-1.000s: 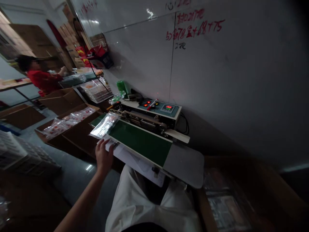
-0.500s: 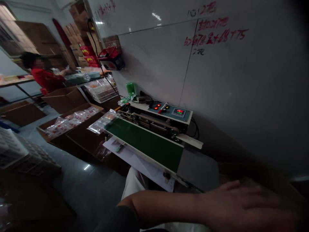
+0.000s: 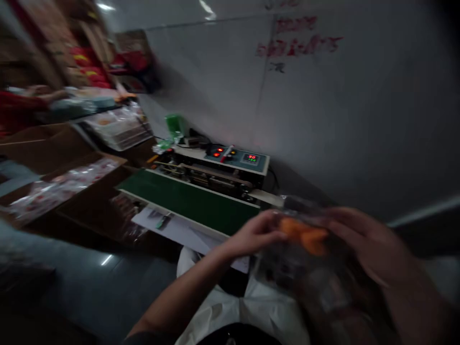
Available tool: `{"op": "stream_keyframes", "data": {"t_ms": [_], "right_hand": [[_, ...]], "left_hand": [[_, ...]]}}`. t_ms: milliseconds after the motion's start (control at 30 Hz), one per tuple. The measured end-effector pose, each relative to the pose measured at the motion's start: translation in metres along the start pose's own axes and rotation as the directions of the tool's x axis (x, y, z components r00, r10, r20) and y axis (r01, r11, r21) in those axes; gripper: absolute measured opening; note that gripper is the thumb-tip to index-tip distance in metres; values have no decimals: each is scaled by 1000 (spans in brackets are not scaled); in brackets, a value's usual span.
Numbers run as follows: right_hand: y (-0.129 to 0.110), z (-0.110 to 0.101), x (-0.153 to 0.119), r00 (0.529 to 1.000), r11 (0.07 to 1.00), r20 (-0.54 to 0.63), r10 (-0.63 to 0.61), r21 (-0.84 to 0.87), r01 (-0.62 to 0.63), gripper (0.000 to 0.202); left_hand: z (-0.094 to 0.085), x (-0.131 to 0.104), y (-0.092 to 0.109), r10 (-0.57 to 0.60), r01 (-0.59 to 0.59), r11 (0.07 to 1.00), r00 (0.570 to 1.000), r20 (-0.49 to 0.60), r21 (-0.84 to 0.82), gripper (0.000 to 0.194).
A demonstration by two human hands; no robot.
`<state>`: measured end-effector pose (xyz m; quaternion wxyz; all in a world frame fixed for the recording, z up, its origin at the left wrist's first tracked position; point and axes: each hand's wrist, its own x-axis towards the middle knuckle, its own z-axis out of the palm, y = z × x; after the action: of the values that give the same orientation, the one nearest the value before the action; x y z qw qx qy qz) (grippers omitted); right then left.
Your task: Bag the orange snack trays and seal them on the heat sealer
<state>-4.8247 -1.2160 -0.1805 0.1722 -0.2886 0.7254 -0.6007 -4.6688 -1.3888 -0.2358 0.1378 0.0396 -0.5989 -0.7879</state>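
A clear plastic bag (image 3: 287, 258) with orange pieces (image 3: 304, 235) inside hangs between my two hands, right of the machine. My left hand (image 3: 257, 232) pinches its left edge, thumb and fingers closed. My right hand (image 3: 362, 239), blurred, grips the upper right side of the bag. Just left of my hands is the machine's green conveyor belt (image 3: 190, 199), with nothing lying on its visible part. Behind the belt, the control panel (image 3: 237, 158) shows lit red and green digits, and a red and white marker (image 3: 227, 153) rests on it.
Open cardboard boxes stand on the left, one holding clear packets (image 3: 64, 187). A white crate (image 3: 118, 127) sits behind them. A person's red sleeve (image 3: 21, 108) shows at the far left. A pale wall (image 3: 323, 120) with red writing rises behind the machine.
My view has turned to the right. Both hands now hold the bag with orange pieces; earlier one hand was stretched out at lower right. The packet at the belt's far end is gone from there.
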Motion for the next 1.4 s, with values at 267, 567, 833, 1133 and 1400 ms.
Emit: {"op": "stream_keyframes", "data": {"t_ms": [267, 567, 833, 1133, 1400], "right_hand": [[47, 31, 31, 913, 993, -405, -56, 71, 93, 43], [133, 64, 11, 976, 951, -175, 132, 301, -74, 75], [155, 78, 21, 934, 967, -257, -249, -117, 226, 42], [161, 92, 24, 896, 944, -347, -279, -270, 189, 43], [151, 117, 34, 916, 966, -334, -223, -202, 162, 43]], "left_hand": [[-34, 7, -27, -284, 276, 950, 958, -37, -148, 45], [-36, 29, -46, -497, 448, 860, 845, -198, -245, 51], [-63, 57, -61, -319, 319, 942, 769, -554, -100, 52], [-68, 80, -65, -430, 317, 903, 674, -601, -290, 29], [-90, 83, -61, -448, 301, 894, 633, -631, -333, 19]]}}
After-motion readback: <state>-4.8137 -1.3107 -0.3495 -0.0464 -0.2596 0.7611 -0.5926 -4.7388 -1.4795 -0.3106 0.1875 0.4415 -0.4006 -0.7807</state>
